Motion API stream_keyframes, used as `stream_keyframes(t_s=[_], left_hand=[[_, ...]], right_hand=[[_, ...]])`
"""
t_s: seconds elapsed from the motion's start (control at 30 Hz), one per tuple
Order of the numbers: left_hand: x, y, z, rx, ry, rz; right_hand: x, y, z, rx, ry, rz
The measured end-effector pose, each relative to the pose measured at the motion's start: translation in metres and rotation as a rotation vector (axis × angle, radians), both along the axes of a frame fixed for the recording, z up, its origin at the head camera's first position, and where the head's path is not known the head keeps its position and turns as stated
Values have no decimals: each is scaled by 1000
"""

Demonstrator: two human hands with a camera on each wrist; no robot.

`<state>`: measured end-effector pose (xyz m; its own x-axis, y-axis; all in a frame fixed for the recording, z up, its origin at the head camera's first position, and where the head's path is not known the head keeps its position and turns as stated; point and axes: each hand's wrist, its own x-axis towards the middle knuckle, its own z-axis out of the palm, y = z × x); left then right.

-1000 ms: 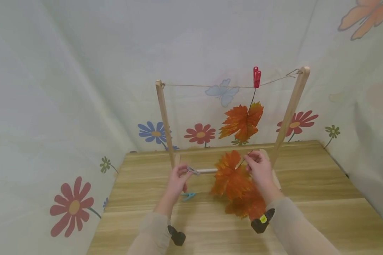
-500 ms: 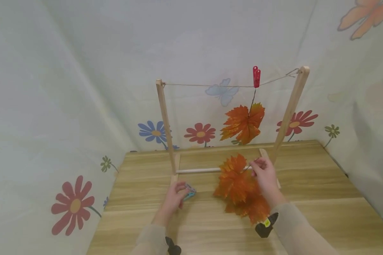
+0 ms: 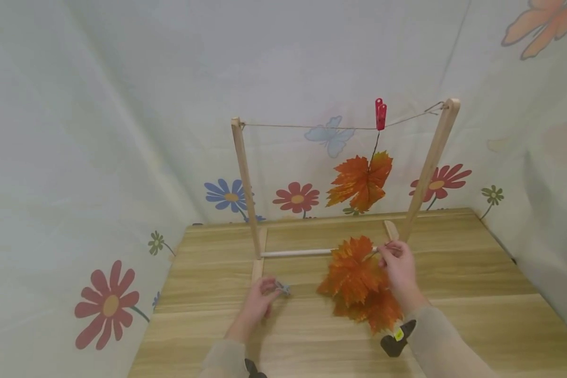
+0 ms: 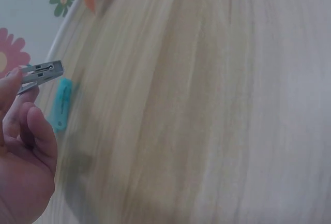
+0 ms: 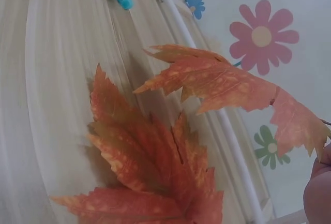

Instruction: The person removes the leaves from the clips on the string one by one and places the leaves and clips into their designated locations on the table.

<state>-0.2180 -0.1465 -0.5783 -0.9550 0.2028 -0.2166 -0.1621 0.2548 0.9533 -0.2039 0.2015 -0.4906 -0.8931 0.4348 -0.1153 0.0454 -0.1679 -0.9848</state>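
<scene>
My left hand (image 3: 256,303) pinches a grey clothespin (image 4: 49,70) between thumb and finger, low over the table. Beside it on the tabletop lies a teal clothespin (image 4: 62,105), mostly covered by the grey one in the head view. My right hand (image 3: 401,269) pinches the thin stem of an orange artificial maple leaf (image 3: 352,270), which hangs tilted to the left of the fingers. Under that leaf, a second orange leaf (image 5: 150,167) lies on the table. Only a bit of the right hand shows in its wrist view.
Behind the hands stands a wooden frame (image 3: 427,173) with a string (image 3: 307,126) across its top. A red clothespin (image 3: 380,115) on the string holds another leaf (image 3: 364,181) by its stem. A white rod (image 3: 295,253) joins the frame's feet, and a flowered backdrop surrounds the table.
My left hand has come down from near the white rod to beside the teal clothespin, still pinching the grey one. My right hand has shifted slightly right and nearer with its leaf.
</scene>
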Motion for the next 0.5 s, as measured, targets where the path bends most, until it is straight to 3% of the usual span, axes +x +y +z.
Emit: stream_keyframes(t_s=[0.3,0.5], left_hand=[[8,-6,-7,-26,-6,-2],[13,-8,-11,-34,-28,5]], right_hand=[[6,8,-9,-48,-13,-54],[12,15,-17,-43,-71,-51]])
